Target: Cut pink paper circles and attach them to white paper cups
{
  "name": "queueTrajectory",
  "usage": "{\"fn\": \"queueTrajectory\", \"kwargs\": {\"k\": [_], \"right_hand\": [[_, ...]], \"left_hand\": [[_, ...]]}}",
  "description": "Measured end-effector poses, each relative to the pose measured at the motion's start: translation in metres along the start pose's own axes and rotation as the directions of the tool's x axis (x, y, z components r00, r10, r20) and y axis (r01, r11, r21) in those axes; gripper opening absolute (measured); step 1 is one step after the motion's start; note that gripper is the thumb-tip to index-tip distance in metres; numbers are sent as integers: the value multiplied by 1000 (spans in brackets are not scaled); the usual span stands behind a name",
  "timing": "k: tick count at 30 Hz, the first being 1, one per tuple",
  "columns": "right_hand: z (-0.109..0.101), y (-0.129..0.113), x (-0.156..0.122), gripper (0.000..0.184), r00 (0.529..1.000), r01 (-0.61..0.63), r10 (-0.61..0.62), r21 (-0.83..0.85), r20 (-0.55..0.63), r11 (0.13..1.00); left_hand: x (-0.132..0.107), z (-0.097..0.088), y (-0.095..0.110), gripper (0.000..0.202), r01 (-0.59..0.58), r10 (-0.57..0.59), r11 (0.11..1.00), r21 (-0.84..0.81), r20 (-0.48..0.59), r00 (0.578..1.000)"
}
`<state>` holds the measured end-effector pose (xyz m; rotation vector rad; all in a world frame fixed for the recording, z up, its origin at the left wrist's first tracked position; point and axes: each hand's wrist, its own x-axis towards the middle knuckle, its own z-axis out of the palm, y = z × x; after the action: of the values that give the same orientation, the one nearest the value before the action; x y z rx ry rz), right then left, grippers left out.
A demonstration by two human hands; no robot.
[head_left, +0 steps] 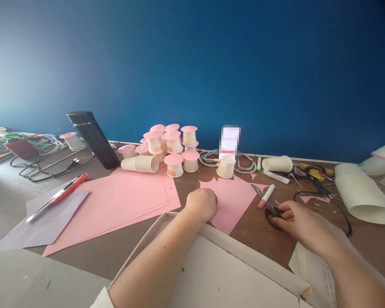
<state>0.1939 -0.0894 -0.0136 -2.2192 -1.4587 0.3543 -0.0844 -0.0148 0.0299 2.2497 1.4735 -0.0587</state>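
Observation:
My left hand (201,204) is closed, its fingertips hidden, at the left edge of a pink paper sheet (232,201) with scalloped cuts along its top. What it grips, if anything, does not show. My right hand (298,220) has its thumb and fingers at the black handles of a pair of scissors (272,217), which lie on the table with blades pointing away. A glue stick (266,196) with a pink end rests beside the blades. Just beyond the cut sheet stands an upside-down paper cup (226,167).
A white box lid (231,273) lies under my left forearm. Behind are paper cups topped with pink discs (173,160) and a nested cup stack (140,164). Larger pink sheets (125,201), a red cutter (59,196) and a black flask (94,141) are left; a white roll (362,194) is right.

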Motion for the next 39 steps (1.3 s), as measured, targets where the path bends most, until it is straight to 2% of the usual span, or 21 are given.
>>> {"fn": "queueTrajectory", "kwargs": {"k": [2, 4, 6, 8, 10, 12, 13, 15, 18, 20, 22, 24, 26, 27, 28, 30, 33, 36, 39], "right_hand": [[-4, -14, -4, 35, 993, -92, 97, -84, 60, 992], [-9, -27, -8, 32, 990, -134, 136, -57, 47, 989], [-13, -37, -11, 31, 987, -161, 160, 79, 26, 984], [-15, -42, -14, 34, 980, -196, 196, 318, 33, 928], [-16, -44, -15, 30, 982, -188, 169, 622, 90, 760], [-16, -45, -14, 19, 987, -161, 79, 843, 140, 514], [-16, -45, -13, 16, 986, -162, 39, 897, 160, 411], [-15, -45, -11, 18, 979, -200, 26, 933, 201, 300], [-13, -48, -11, 19, 962, -271, 41, 924, 270, 269], [-12, -52, -14, 16, 952, -296, -3, 923, 306, 247], [-11, -55, -17, 12, 944, -310, -57, 931, 326, 193], [-11, -58, -18, 11, 940, -325, -59, 935, 336, 141], [-12, -58, -19, 13, 940, -337, -12, 935, 340, 113], [-13, -57, -18, 14, 940, -339, 6, 935, 340, 104], [-14, -57, -18, 15, 941, -337, 19, 937, 337, 94], [-16, -55, -18, 18, 942, -335, 26, 940, 334, 70], [-17, -54, -19, 19, 941, -337, 21, 940, 336, 52], [-16, -54, -21, 18, 943, -331, -2, 941, 332, 69], [-14, -53, -21, 19, 948, -309, -42, 944, 315, 112]], "left_hand": [[0, 1, 1, 16, 16, -16, 1000, -11, -7, 1000], [0, 2, 2, 30, 47, -48, 999, -25, -22, 999], [0, 2, 2, 41, 67, -68, 997, -36, -41, 997], [0, 2, 3, 42, 68, -69, 997, -37, -33, 997], [-1, 2, 4, 37, 62, -62, 998, -21, -18, 998], [-1, 1, 5, 30, 49, -49, 999, 1, -7, 999], [-1, 1, 5, 27, 41, -41, 999, 12, 0, 999], [-2, 0, 7, 22, 29, -30, 999, 27, 25, 999], [-4, -2, 9, 18, 15, -18, 999, 47, 52, 998], [-4, -3, 10, 20, 13, -16, 998, 57, 60, 998], [-5, -1, 10, 21, 12, -16, 998, 58, 71, 997], [-2, 1, 7, 21, 18, -20, 999, 38, 52, 998], [2, 4, 1, 23, 33, -33, 999, 8, -49, 998], [5, 6, -3, 26, 45, -44, 999, 4, -153, 987], [9, 7, -7, 28, 56, -51, 998, 10, -261, 964], [16, 8, -15, 31, 95, -80, 995, 22, -382, 921], [25, 10, -24, 35, 116, -96, 993, 31, -374, 923], [30, 11, -26, 47, 112, -96, 993, 25, -359, 928], [33, 13, -26, 41, 119, -125, 992, -39, -325, 938]]}}
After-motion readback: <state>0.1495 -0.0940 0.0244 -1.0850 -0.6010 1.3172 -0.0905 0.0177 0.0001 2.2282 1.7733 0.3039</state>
